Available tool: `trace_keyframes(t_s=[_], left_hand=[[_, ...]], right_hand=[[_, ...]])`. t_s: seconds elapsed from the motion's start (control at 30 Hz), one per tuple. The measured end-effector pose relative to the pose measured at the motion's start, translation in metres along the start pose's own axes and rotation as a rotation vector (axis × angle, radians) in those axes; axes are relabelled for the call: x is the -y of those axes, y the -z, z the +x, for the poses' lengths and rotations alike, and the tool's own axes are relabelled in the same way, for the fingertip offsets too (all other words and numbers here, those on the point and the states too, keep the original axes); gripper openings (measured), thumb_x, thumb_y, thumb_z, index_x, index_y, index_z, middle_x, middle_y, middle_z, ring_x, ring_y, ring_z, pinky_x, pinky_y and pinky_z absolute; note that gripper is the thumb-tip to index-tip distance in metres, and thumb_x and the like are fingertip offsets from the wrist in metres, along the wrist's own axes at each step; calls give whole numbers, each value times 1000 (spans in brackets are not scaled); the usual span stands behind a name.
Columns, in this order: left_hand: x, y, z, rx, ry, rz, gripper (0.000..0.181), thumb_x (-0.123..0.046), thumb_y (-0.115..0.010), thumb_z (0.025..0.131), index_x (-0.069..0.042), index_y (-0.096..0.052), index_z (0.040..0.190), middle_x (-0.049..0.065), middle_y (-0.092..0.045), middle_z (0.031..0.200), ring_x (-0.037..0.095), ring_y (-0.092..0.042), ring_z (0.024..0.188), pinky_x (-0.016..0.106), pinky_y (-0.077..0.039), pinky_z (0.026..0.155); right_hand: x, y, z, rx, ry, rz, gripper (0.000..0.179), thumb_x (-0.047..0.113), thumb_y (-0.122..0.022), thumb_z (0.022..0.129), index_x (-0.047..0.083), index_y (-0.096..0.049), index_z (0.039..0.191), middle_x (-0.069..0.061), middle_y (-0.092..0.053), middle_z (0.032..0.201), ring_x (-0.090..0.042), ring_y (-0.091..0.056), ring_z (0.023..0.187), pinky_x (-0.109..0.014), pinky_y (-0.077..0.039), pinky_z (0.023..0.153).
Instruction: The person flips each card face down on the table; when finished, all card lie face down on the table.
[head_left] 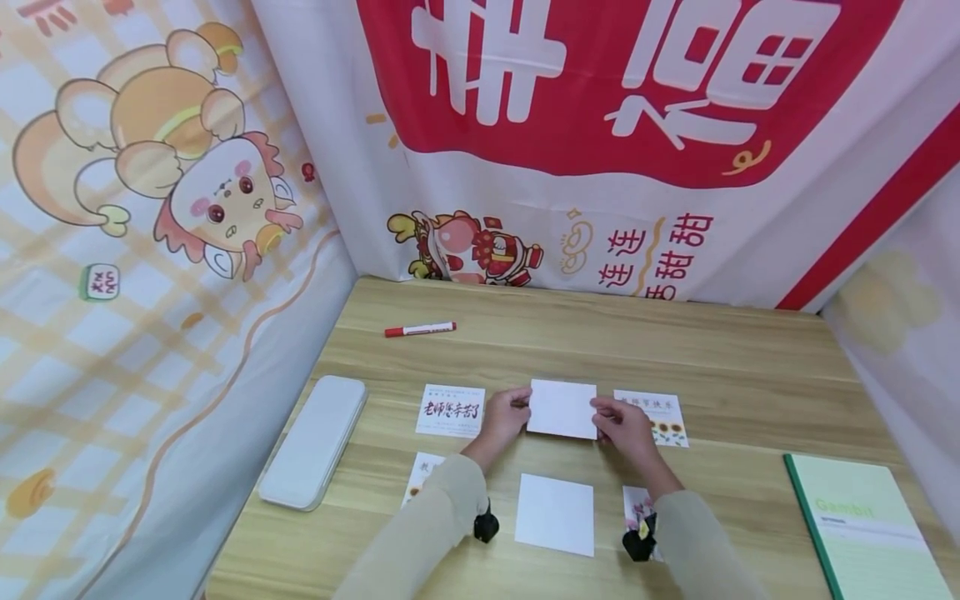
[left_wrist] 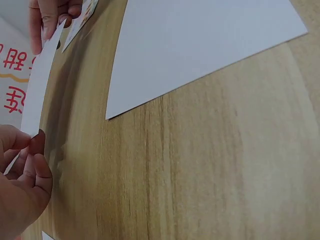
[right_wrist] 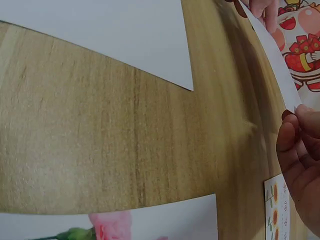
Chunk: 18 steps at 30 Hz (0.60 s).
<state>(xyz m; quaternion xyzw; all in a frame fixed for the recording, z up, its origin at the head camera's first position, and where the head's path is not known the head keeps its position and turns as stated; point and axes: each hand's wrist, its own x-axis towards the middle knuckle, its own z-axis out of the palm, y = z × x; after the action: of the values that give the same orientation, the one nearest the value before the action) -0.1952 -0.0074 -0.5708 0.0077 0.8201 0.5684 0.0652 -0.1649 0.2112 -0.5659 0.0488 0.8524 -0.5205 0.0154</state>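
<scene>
A blank white card [head_left: 562, 409] is held by its two side edges, lifted off the table as the wrist views show. My left hand [head_left: 507, 418] pinches its left edge between thumb and fingers. On the opposite edge, my right hand [head_left: 626, 427] pinches it the same way. Below it lies a second blank white card [head_left: 555, 515], flat on the wood. Left of my left hand is a card with dark red lettering [head_left: 450, 409]. A sunflower card [head_left: 667, 421] lies partly behind my right hand. My forearms partly cover another sunflower card [head_left: 422, 476] and a pink flower card [head_left: 637, 504].
A white case [head_left: 313, 442] lies at the table's left side. Toward the back rests a red and white marker [head_left: 420, 330]. A green notebook [head_left: 862, 525] is at the right. Printed cloth [head_left: 480, 192] hangs along the wooden table's [head_left: 735, 350] back edge.
</scene>
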Motion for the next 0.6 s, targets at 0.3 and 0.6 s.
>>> trace_keyframes(t_s=[0.3,0.6], left_hand=[[7,-3,3,-13,-87,133,38,11,-60,69,2,-67,105,7,-66,85,19,-61,86,26,-50,76],[9,-4,4,14,-195,289,26,9,-60,69,3,-69,92,5,-55,72,17,-51,73,27,-48,67]], right_hand=[[-6,-8,7,7,57,-188,23,0,-65,82,1,-66,105,-8,-64,82,-18,-58,70,-26,-50,61],[-4,-13,10,38,-5,-306,25,3,-62,86,3,-65,111,-7,-62,88,-20,-54,79,-36,-50,72]])
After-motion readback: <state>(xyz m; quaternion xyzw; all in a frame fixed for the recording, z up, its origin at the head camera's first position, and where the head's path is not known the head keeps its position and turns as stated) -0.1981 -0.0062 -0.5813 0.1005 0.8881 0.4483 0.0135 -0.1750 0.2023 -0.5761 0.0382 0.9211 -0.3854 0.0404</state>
